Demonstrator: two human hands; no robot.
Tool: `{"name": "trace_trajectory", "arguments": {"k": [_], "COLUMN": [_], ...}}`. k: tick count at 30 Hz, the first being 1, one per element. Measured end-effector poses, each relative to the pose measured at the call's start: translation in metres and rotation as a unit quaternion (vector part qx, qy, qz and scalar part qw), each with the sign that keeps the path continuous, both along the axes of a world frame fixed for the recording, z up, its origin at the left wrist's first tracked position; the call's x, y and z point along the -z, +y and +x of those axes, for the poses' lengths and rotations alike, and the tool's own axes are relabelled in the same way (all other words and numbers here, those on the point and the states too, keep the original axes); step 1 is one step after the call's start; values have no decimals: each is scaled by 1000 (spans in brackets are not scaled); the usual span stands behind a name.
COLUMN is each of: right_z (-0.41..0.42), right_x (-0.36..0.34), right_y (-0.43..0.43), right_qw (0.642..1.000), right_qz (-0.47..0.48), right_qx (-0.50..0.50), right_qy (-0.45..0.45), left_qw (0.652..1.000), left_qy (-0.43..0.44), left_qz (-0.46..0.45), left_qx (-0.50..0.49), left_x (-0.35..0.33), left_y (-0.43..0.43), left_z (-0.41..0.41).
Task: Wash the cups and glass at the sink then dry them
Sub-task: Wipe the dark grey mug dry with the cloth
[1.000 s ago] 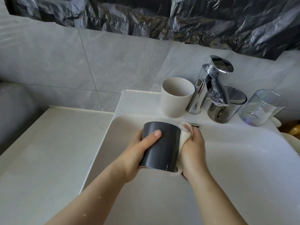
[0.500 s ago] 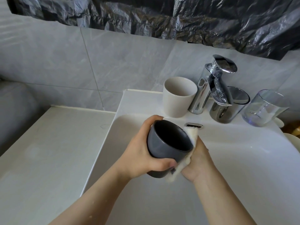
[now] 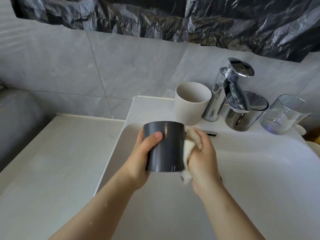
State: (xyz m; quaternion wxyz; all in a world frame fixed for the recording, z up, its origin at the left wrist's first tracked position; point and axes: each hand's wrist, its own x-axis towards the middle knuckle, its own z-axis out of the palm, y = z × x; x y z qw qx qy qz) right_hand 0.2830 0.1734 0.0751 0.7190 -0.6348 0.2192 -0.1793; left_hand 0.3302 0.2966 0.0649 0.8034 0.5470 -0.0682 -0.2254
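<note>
Left hand point(image 3: 142, 158) fingers grasp the dark grey cylindrical cup point(image 3: 166, 149); right hand point(image 3: 202, 160) fingers clench a cream cloth point(image 3: 187, 148) against it. Probably wiping its outside; next, turn the cup.

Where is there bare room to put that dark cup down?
The broad counter left of the sink, up to the tiled wall, lies bare. So does the ledge corner left of the white cup. Rightward the ledge is crowded: tap, smoked glass and clear glass stand close together.

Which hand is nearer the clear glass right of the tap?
Right. The right hand, holding the cloth, is left of the clear glass; the left hand grips the grey cup farther left.
</note>
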Motion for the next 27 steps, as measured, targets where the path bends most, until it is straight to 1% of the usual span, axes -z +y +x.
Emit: {"name": "trace_trajectory", "arguments": {"k": [1, 3, 4, 6, 7, 8, 9, 10, 12, 14, 15, 16, 17, 18, 19, 21, 23, 24, 25, 27], "right_z": [-2, -5, -6, -7, -7, -7, -8, -9, -8, -4, 0, 3, 5, 6, 6, 4, 3, 3, 6, 10], "right_x": [1, 4, 8, 14, 13, 13, 11, 9, 8, 8, 8, 8, 6, 4, 3, 5, 9, 12, 16, 17], "right_y": [-4, -10, -13, -16, -17, -17, -16, -14, -12, -7, -5, -4, -2, 0, 1, 0, -4, -6, -9, -11], "right_qw": [998, 980, 961, 901, 877, 872, 883, 906, 950, 976, 985, 986, 978, 964, 949, 926, 914, 920, 938, 970], "right_qz": [-53, -198, -273, -422, -468, -481, -463, -417, -299, -178, -97, -15, 58, 123, 188, 288, 331, 320, 281, 172], "right_qx": [23, 8, -13, -50, -48, -39, -32, -29, -21, -1, 15, 18, -7, -57, -113, -192, -221, -222, -194, -123], "right_qy": [-5, 14, 36, 86, 95, 87, 73, 68, 89, 124, 139, 165, 202, 229, 227, 153, 76, 51, 57, 122], "left_qw": [1000, 998, 995, 989, 986, 984, 983, 984, 985, 986, 987, 988, 988, 987, 985, 984, 989, 991, 991, 984], "left_qy": [-4, -28, -47, -83, -92, -96, -100, -105, -123, -143, -150, -151, -150, -153, -158, -158, -134, -128, -134, -171], "left_qz": [14, 40, 58, 99, 115, 123, 121, 109, 82, 60, 49, 40, 32, 27, 29, 34, 23, 17, 15, 32], "left_qx": [16, 49, 61, 78, 84, 89, 93, 96, 89, 62, 39, 13, -15, -42, -63, -78, -55, -33, -10, 22], "left_x": [0, -3, -4, -8, -9, -9, -9, -10, -12, -11, -10, -9, -8, -6, -5, -4, -5, -5, -6, -8], "left_y": [1, 4, 5, 8, 9, 10, 12, 13, 15, 13, 10, 6, 2, -1, -2, -3, 0, 2, 5, 7], "left_z": [2, 6, 7, 9, 10, 11, 12, 12, 11, 8, 6, 3, 1, -1, -2, -1, 4, 6, 7, 6]}}
